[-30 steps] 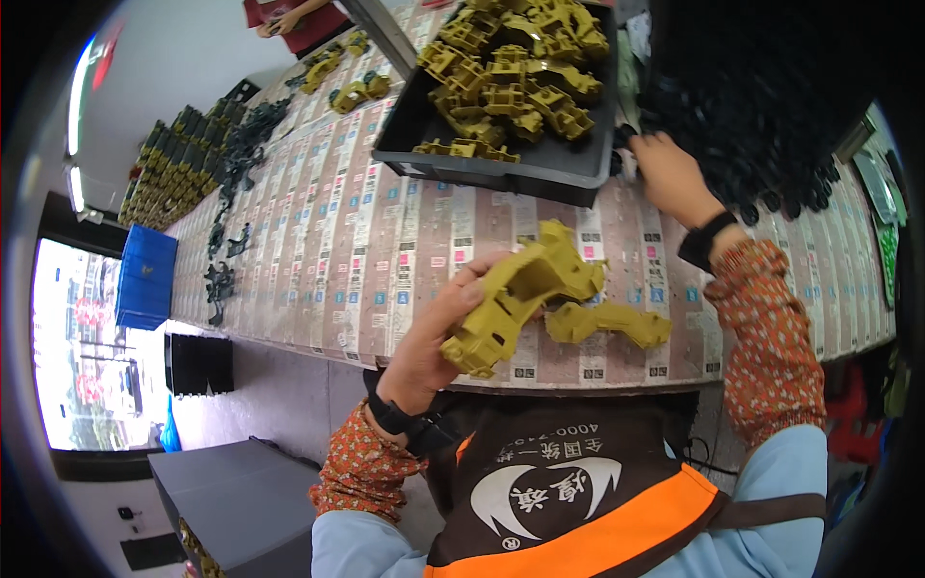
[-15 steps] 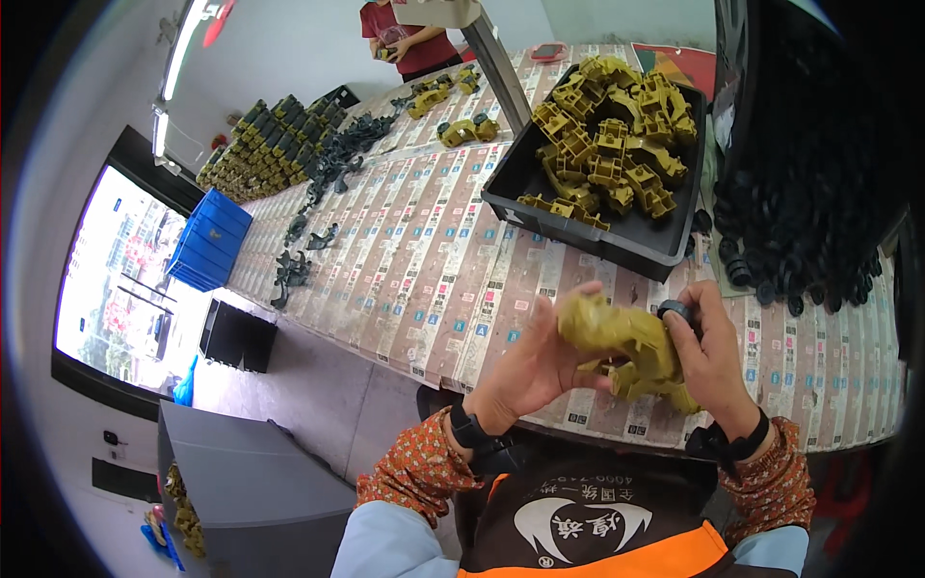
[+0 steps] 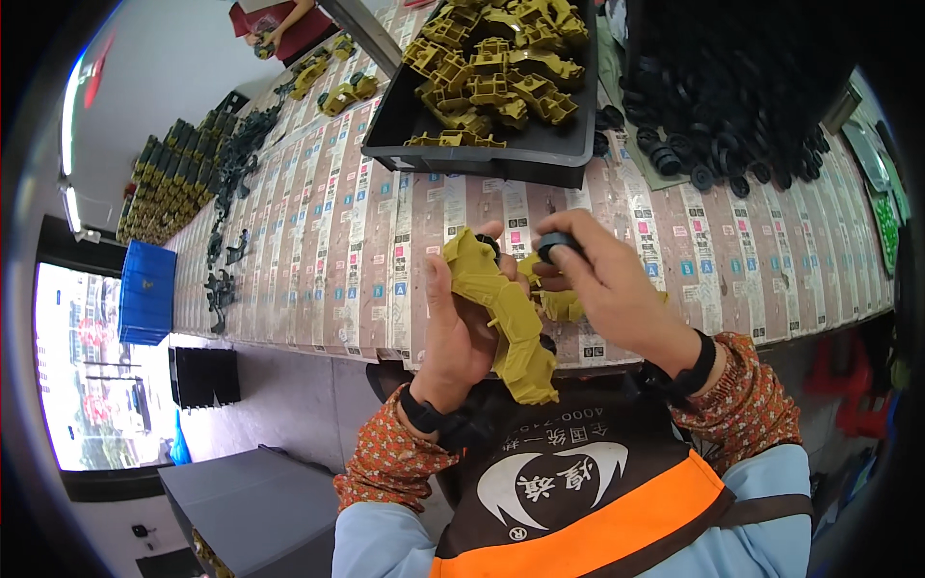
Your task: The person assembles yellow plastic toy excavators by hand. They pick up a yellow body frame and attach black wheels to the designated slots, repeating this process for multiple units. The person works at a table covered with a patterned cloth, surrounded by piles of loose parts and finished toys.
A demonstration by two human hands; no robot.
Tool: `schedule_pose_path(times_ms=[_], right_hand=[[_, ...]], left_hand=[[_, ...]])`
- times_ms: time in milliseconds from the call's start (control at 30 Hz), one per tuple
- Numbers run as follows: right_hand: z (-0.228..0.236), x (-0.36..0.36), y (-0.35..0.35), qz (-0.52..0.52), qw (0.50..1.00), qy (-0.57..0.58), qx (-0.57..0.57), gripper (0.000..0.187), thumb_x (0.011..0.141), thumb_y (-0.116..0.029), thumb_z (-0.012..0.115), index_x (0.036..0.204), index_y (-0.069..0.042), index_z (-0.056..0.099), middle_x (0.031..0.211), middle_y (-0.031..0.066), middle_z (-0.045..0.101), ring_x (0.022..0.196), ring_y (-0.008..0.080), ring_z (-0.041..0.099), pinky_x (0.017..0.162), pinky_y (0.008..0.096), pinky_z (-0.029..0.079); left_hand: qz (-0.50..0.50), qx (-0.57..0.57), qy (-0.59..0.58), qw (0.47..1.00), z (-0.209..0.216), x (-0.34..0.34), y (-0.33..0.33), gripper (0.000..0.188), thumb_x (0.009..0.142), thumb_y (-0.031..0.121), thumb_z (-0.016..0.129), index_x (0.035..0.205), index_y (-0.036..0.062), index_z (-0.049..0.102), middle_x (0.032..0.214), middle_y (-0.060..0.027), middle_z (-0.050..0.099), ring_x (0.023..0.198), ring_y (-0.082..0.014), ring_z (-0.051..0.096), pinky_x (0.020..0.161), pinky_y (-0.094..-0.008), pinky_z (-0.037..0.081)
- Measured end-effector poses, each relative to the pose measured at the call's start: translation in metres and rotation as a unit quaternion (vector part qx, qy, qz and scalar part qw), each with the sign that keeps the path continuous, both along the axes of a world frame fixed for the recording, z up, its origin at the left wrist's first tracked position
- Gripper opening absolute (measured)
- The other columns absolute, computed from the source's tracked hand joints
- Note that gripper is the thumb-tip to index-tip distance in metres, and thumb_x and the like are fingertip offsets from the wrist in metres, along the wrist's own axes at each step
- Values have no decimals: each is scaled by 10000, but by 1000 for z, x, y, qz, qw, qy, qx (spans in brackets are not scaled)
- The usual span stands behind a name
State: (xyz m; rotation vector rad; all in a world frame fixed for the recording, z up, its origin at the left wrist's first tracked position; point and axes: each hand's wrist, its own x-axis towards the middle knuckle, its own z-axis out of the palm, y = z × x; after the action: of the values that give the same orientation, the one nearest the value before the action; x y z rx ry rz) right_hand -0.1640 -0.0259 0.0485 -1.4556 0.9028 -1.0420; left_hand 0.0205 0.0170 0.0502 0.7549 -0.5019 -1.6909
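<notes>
My left hand [image 3: 458, 337] is closed round a yellow plastic toy car body [image 3: 501, 313], tilted with its outer side facing me. Dark round parts show at its right edge, partly hidden. Just to the right, my right hand [image 3: 612, 289] pinches a black toy wheel [image 3: 555, 247] between thumb and fingers, slightly apart from the body. Another yellow plastic piece [image 3: 561, 306] shows beneath my right hand, largely covered by it; whether that hand touches it I cannot tell.
Ahead stands a black crate [image 3: 482, 166] of yellow car bodies [image 3: 491, 87]. Black wheels [image 3: 713, 144] are heaped at the right. Dark curved parts [image 3: 231, 183] and stacked yellow-and-black pieces [image 3: 169, 183] lie left, near a blue bin [image 3: 146, 289]. A person [image 3: 284, 29] works at the far end.
The view has swung right, so the crate appears further left. The car body, blurred before, is now turned more upright. My right hand with the wheel has come away from it.
</notes>
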Motion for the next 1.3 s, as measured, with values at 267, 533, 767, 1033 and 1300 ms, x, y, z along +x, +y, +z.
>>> schedule_pose_path(times_ms=[267, 533, 767, 1033, 1300], right_hand=[[9, 12, 1, -2, 1000, -3, 13, 244, 1041, -32, 490, 1268, -28, 578, 949, 125, 705, 738, 183, 722, 646, 338, 545], [8, 5, 2, -69, 993, 51, -79, 285, 978, -69, 602, 1254, -8, 637, 967, 218, 694, 816, 311, 710, 714, 377, 528], [1, 9, 14, -61, 996, 28, -59, 323, 987, -19, 594, 1307, 10, 631, 1076, 167, 709, 947, 197, 677, 840, 305, 535], [-7, 9, 14, -73, 997, -19, -6, 338, 975, -45, 602, 1299, 46, 628, 1062, 234, 724, 925, 257, 728, 807, 348, 552], [-20, 4, 10, -50, 995, -57, 62, 358, 983, -41, 598, 1325, 61, 616, 1051, 161, 734, 926, 165, 687, 851, 307, 542]], left_hand=[[-44, -49, -115, 991, -4, -3, 6, 891, 964, 808, 402, 1572, 156, 373, 1060, -43, 598, 916, -150, 609, 784, -353, 573], [-20, -69, -170, 983, -6, -9, 6, 868, 971, 783, 435, 1574, 163, 363, 1170, -62, 617, 1003, -171, 642, 843, -363, 576], [51, -131, -270, 953, -12, -18, 2, 711, 1057, 609, 468, 1542, 112, 318, 1314, -100, 559, 1179, -191, 593, 1032, -370, 502], [65, -169, -362, 915, -16, -16, 4, 629, 1085, 432, 550, 1536, 89, 278, 1331, -94, 461, 1211, -174, 479, 1074, -328, 391], [52, -199, -433, 877, -15, -20, 6, 613, 1085, 349, 572, 1529, 61, 262, 1369, -96, 388, 1239, -181, 449, 1086, -332, 379]])
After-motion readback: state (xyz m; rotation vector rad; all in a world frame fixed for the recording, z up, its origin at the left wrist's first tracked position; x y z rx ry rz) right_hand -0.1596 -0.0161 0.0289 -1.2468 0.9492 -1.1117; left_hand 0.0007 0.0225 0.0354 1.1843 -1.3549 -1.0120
